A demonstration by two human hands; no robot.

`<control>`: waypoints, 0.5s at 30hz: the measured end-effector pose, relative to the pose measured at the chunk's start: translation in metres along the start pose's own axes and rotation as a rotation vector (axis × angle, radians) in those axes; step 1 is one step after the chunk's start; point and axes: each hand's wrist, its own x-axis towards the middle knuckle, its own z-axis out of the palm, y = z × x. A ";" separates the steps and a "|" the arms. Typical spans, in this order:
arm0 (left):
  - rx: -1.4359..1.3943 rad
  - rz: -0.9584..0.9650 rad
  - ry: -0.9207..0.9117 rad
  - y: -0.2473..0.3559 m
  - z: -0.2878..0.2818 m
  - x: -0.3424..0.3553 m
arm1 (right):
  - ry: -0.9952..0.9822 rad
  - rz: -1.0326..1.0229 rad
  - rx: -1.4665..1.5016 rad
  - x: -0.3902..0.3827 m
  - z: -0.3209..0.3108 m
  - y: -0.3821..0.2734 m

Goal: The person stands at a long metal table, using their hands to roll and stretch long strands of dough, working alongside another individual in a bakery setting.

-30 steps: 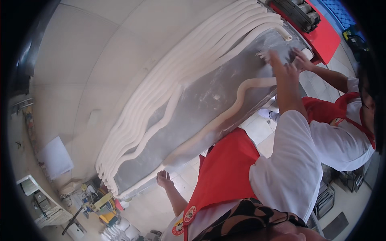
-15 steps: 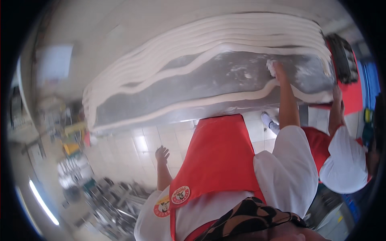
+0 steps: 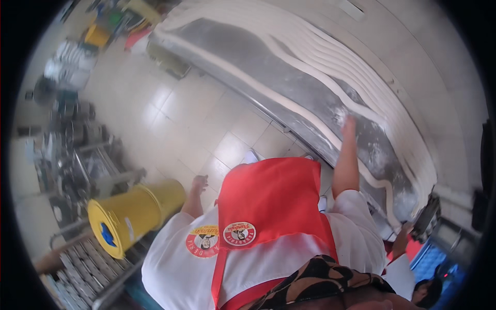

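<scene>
The right hand (image 3: 347, 123) is laid on the floured counter (image 3: 289, 77), fingers flat, nothing gripped, beside a long dough rope (image 3: 310, 111) running lengthwise. The left hand (image 3: 198, 183) is hung empty, farther away.

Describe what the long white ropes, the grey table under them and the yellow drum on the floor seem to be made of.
The long white ropes look like soft, matt dough: they sag and curve. The grey table looks like sheet metal, dull and dusted white, probably with flour; the right hand rests there. The yellow drum is smooth and slightly glossy, probably plastic.
</scene>
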 end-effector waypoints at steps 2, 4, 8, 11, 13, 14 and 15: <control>0.035 0.023 -0.048 0.001 -0.022 0.008 | -0.094 0.171 0.790 -0.002 0.070 -0.074; -0.195 0.146 -0.038 0.011 -0.026 0.013 | -0.018 0.251 0.783 0.005 0.089 -0.110; -0.609 0.164 0.114 -0.017 -0.062 0.012 | -0.015 0.391 0.759 -0.027 0.156 -0.165; -1.055 0.034 0.079 -0.018 -0.049 0.034 | 0.006 0.331 0.860 0.020 0.143 -0.182; -1.132 0.020 0.063 -0.014 -0.057 0.038 | -0.003 0.059 -0.212 0.040 0.195 -0.212; -1.153 0.002 0.075 -0.019 -0.067 0.036 | 0.012 -0.133 -0.651 0.034 0.234 -0.218; -1.171 -0.029 0.084 -0.020 -0.078 0.038 | 0.001 -0.232 -0.734 0.031 0.285 -0.240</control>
